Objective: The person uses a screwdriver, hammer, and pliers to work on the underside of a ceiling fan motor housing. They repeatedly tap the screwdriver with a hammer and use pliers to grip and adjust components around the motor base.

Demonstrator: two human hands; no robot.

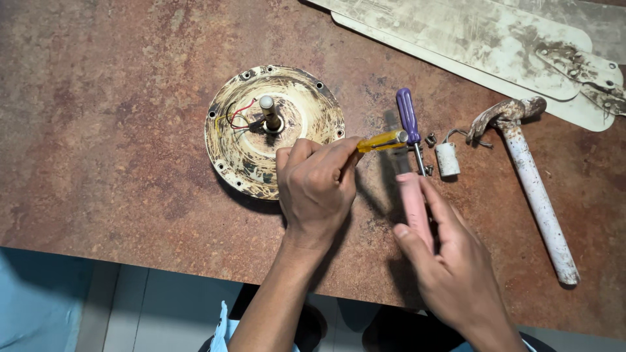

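Yellow-handled screwdriver (381, 141) (clear plastic grip)

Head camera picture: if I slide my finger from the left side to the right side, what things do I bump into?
Round, worn fan motor housing → left hand → yellow-handled screwdriver in it → purple-handled screwdriver → small white capacitor → white-handled hammer. The right hand and its pink-handled tool overlap these, so I skip them.

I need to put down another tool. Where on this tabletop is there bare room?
Bare: the wide stretch of tabletop left of the round fan motor housing. Crowded: between the left hand, right hand, purple screwdriver, capacitor, hammer and fan blades.
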